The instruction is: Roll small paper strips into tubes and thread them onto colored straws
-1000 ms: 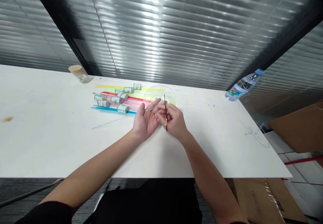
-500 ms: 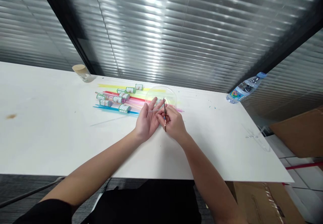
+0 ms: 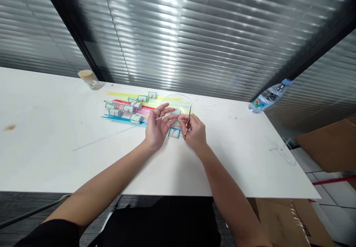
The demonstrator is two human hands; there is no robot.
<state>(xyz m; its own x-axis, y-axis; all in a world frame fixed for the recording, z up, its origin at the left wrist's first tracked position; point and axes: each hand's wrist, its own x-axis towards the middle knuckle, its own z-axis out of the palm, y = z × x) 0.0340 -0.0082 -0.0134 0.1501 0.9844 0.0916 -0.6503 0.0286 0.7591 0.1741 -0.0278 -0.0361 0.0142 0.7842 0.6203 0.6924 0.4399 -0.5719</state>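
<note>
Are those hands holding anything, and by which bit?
The right hand holds scissors by their coppery handles. A thin pale strand runs across the left hand, but whether that hand grips it cannot be told.

The scissors (image 3: 187, 124) are glossy metal, the thin strand (image 3: 161, 118) perhaps plastic, the bottle (image 3: 269, 97) shiny clear plastic, the tabletop (image 3: 239, 158) smooth.

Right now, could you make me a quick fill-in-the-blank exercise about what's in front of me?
1. The right hand holds a pair of ____.
2. The cap on the bottle is coloured ____.
3. In this view, the jar stands to the ____ of that bottle.
4. The table top is coloured ____.
Missing words: scissors; blue; left; white.
</note>
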